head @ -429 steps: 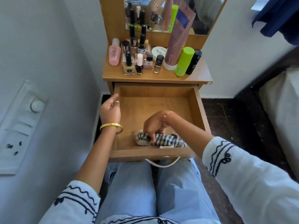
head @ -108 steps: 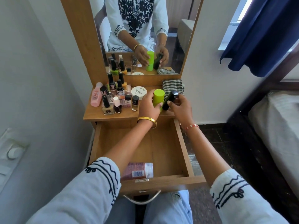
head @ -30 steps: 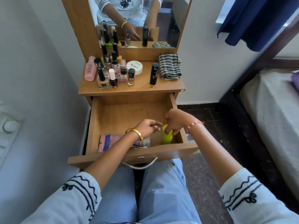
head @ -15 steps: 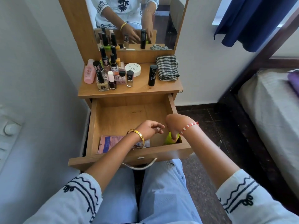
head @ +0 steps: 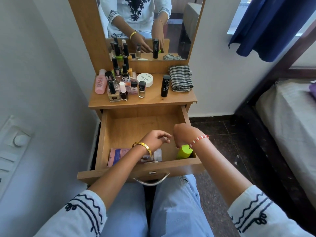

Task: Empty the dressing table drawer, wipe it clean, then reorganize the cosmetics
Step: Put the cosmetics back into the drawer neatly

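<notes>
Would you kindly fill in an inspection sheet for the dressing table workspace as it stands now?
Surface: dressing table top, wooden, drawer pulled open below.
Job's things: pink tube lying at drawer front; green bottle in front right corner; black tube, white jar and nail polish bottles upright on top.
Clutter: striped cloth folded on top.
Grippers: left hand loosely curled, empty, over drawer; right hand above the green bottle, grip hidden.
Cables: nothing seen.
Surroundings: mirror, blue curtain, bed, wall switch panel.
</notes>
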{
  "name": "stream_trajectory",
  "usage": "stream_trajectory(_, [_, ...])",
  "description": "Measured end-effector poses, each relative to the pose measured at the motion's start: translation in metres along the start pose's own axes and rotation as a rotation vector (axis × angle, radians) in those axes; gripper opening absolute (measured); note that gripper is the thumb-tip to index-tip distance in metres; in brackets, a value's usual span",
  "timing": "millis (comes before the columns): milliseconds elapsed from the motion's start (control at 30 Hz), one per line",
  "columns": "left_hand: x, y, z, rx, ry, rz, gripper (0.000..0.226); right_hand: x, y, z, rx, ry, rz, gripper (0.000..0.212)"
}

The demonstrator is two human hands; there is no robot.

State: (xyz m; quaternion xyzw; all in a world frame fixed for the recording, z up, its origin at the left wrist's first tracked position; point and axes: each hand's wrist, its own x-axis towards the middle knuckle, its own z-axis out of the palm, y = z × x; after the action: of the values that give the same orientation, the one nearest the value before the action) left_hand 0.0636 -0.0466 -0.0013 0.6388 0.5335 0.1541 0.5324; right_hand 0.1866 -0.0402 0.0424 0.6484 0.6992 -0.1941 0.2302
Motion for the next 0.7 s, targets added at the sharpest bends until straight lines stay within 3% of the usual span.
stream_trajectory(200, [-0.006,-0.001,-0.028,-0.063,0.167,0.005,0.023,0.007,-0.012,-0.032,0.102,0.196,-0.045,0.030])
stream_trajectory(433, [-0.009,0.009,-0.077,-0.129,0.516,0.083,0.019,0.027,-0.038,-0.058,0.621,0.559,-0.110,0.018])
stream_trajectory(567, [-0.011,0.007,-0.101,-0.166,0.746,0.112,0.015,0.036,-0.054,-0.067,0.822,0.691,-0.075,0.020])
stream_trajectory(700, [-0.012,0.005,-0.113,-0.197,0.936,0.131,0.012,0.045,-0.065,-0.068,0.999,0.802,-0.048,0.008])
